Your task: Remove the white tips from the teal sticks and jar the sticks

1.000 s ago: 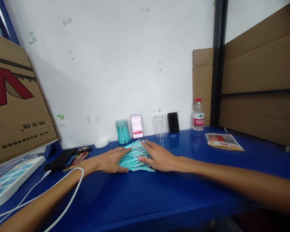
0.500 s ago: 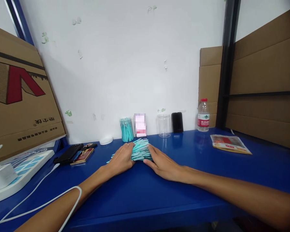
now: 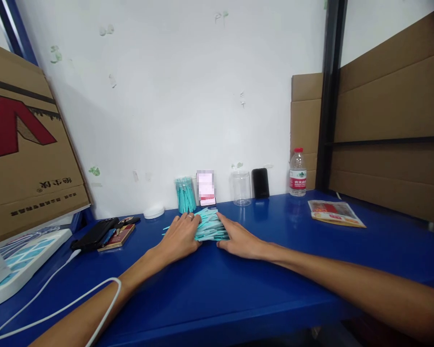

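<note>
A loose bundle of thin teal sticks (image 3: pixel 211 225) lies on the blue table between my two hands. My left hand (image 3: pixel 181 236) is curled over the left part of the bundle, fingers on top and thumb at the near side; a ring shows on one finger. A few stick ends poke out to the left of it. My right hand (image 3: pixel 240 238) cups the right ends, its thumb in front and its fingers behind. Just beyond the left hand, a clear jar packed with similar teal sticks (image 3: pixel 185 196) stands upright against the wall.
At the wall are a lit phone (image 3: pixel 206 188), a clear jar (image 3: pixel 241 189), a black phone-like slab (image 3: pixel 260 183) and a water bottle (image 3: pixel 298 173). A white lid (image 3: pixel 154 212), black pouch (image 3: pixel 96 233) and power strip (image 3: pixel 29 265) lie left. A plastic packet (image 3: pixel 336 213) lies right.
The view has shifted slightly to the right. My left fingers sit a little more spread over the top of the bundle. Both hands remain around the teal sticks.
</note>
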### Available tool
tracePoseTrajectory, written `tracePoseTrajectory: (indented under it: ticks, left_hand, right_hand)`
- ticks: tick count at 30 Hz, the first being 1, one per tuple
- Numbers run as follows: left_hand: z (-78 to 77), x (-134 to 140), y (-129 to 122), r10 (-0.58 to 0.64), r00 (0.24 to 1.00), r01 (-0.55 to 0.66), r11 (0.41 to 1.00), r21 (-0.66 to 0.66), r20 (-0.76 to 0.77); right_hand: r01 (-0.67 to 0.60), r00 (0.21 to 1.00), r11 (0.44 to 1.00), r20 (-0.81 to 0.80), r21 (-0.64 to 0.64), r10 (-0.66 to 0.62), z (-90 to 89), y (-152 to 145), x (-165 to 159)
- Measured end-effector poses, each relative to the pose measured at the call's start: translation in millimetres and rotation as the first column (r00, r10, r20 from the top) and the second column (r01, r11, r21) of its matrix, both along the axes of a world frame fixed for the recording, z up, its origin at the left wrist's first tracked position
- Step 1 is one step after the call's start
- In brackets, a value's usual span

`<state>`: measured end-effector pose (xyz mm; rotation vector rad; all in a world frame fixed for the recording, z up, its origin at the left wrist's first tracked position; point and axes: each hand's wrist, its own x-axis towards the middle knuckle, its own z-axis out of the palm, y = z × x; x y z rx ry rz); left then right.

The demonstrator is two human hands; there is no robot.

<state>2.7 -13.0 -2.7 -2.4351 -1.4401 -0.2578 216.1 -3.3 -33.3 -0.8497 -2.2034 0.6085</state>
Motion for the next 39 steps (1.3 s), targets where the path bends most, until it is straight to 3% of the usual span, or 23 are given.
tracePoseTrajectory:
  ticks: [2,5,8,12,15,19,25,29,33,39]
  left_hand:
    - [1.7,0.4,0.7,-0.004,0.998,0.008,0.998,-0.068,0.056]
    - [3.1,-2.7,2.6,-0.051,0.986,0.076,0.986,-0.149,0.160]
    - [1.5,-5.8,2.5,-0.124,0.977,0.132,0.990,-0.038,0.174]
    - [-3.2,-6.8,0.0,-0.183,0.982,0.180,0.981,0.078,0.041]
    - [-7.4,-7.7,0.6,-0.169,0.985,0.171,0.979,0.108,-0.022]
    - [-11.7,-8.5,3.0,-0.131,0.991,0.134,0.983,0.126,-0.028]
    - [-11.8,-5.0,-0.8,-0.241,0.964,0.255,0.959,0.127,-0.114]
    - [-11.6,-5.6,-2.9,-0.215,0.958,0.242,0.961,0.133,-0.191]
    - [-10.7,-9.0,-1.2,-0.207,0.950,0.241,0.962,0.127,-0.233]
    - [-8.3,-9.5,0.5,-0.227,0.932,0.268,0.956,0.116,-0.282]
  right_hand:
    - [-0.006,1.000,0.998,-0.010,-0.061,0.005,0.7,3.7,-1.6]
    - [0.091,0.992,0.986,-0.072,-0.137,-0.102,3.4,13.3,-0.5]
    - [0.250,0.960,0.964,-0.108,-0.088,-0.259,9.1,17.7,7.0]
    - [0.371,0.911,0.923,0.152,0.099,-0.382,14.6,9.6,20.0]
    - [0.390,0.802,0.891,0.390,0.233,-0.453,11.8,2.1,20.5]
    - [0.361,0.761,0.881,0.449,0.307,-0.468,4.0,-1.5,8.9]
    - [0.311,0.898,0.926,0.252,0.214,-0.360,-0.1,2.3,3.4]
    - [0.194,0.981,0.981,0.008,-0.003,-0.194,-1.2,7.7,1.8]
    - [0.005,0.985,0.973,-0.169,-0.230,-0.045,-3.0,11.0,-3.9]
    - [0.006,0.954,0.968,-0.289,-0.252,-0.081,-1.1,16.0,-0.5]
